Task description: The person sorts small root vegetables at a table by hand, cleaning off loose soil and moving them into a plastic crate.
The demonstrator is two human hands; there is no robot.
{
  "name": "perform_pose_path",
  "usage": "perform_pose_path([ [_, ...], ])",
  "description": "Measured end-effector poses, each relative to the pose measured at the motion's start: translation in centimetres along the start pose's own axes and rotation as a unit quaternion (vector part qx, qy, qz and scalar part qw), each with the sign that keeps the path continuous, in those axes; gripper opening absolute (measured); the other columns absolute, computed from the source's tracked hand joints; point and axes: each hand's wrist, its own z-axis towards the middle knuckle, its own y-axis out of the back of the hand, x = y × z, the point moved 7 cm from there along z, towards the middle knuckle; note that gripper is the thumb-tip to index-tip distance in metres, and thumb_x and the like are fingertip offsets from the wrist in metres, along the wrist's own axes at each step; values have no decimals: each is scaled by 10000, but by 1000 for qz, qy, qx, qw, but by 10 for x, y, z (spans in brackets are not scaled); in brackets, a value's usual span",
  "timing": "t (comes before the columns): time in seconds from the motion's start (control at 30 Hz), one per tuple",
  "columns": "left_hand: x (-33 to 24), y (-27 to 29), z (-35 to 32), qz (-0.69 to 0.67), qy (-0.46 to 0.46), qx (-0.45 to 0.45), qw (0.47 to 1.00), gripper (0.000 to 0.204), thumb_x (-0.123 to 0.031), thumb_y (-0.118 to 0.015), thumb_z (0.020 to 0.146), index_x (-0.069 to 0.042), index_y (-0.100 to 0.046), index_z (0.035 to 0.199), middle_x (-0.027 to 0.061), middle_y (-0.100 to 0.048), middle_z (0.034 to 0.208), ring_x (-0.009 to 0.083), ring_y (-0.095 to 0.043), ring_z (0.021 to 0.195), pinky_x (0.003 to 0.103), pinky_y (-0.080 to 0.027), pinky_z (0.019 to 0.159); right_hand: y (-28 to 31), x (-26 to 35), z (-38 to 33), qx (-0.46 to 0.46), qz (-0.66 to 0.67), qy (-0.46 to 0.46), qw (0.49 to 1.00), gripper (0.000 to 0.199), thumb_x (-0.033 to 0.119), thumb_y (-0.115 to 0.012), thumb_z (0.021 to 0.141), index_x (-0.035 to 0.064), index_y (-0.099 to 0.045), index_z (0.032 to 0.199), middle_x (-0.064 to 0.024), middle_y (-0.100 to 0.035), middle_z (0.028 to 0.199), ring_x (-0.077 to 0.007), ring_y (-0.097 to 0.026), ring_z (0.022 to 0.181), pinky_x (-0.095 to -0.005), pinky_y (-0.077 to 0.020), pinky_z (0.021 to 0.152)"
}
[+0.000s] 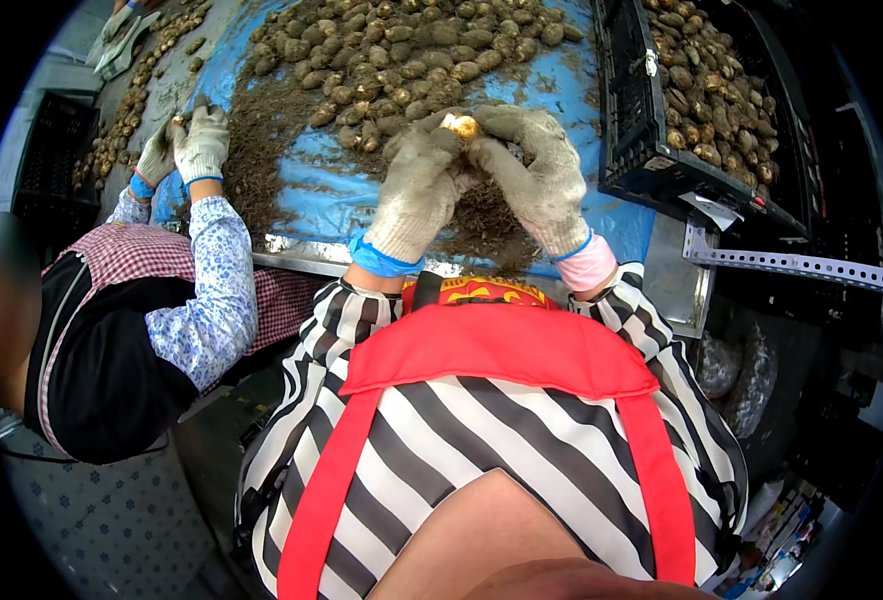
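Note:
A small taro (460, 125) with a pale, peeled-looking end is pinched between my two hands, over the near part of the table. My left hand (418, 185), in a soiled white knit glove, is closed on its left side. From the other side my right hand (536, 180), gloved the same way, grips it with bent fingers. The gloved palms hide most of the taro's body. Just beyond my hands lies a heap of brown taros (401, 65) on a blue plastic sheet (326, 205). Loose dark soil and root fibres (491, 225) lie beneath my wrists.
On the right stands a black crate (626, 135) filled with taros (711, 90). A perforated metal bar (791, 265) juts out below it. A co-worker's gloved hands (199, 145) work at the left, near a row of taros (126, 120) and another black crate (53, 150).

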Motion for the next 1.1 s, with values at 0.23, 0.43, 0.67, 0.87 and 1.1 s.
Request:
perform_pose_path([
  [0.23, 16, -16, -11, -36, 32, 58, 997, 529, -16, -499, 951, 27, -363, 1461, 190, -523, 1379, 322, -615, 1218, 512, -576, 1022, -1, -64, 2, -8, 55, -224, 973, 243, 180, -601, 996, -3, -724, 1098, -104, -746, 970, -219, -691, 905, -320, -538, 814],
  [0.43, 8, -14, -6, -67, 11, 46, 997, 473, -72, -533, 1002, 11, -385, 1443, 177, -530, 1387, 316, -610, 1224, 519, -542, 1045, -4, -82, -17, 11, 330, -198, 923, 309, 109, -521, 1045, -23, -609, 1311, -116, -659, 1252, -147, -628, 1098, -268, -513, 901],
  [0.67, -3, -17, -8, 375, -138, -4, 917, 453, -86, -624, 950, 43, -474, 1358, 140, -597, 1257, 191, -622, 1096, 327, -551, 933, -24, -38, -31, -14, 297, -245, 923, 363, 72, -598, 991, -21, -597, 1342, -107, -635, 1276, -169, -621, 1115, -301, -504, 986],
  [0.87, 6, -13, -3, 309, -82, -42, 947, 498, -79, -641, 922, 48, -461, 1368, 164, -571, 1294, 204, -613, 1151, 333, -554, 955, -25, -68, -17, -47, 369, -336, 865, 290, 181, -623, 976, -10, -685, 1186, -94, -709, 1090, -177, -651, 1025, -301, -522, 901],
  [1.1, 5, -15, 0, 60, -23, 53, 997, 673, -170, -634, 937, 44, -321, 1493, 210, -485, 1433, 343, -580, 1282, 520, -522, 1076, -12, -88, -15, -8, 333, -302, 893, 444, 371, -523, 1058, -14, -699, 1190, -116, -723, 1126, -192, -671, 998, -330, -536, 898],
])
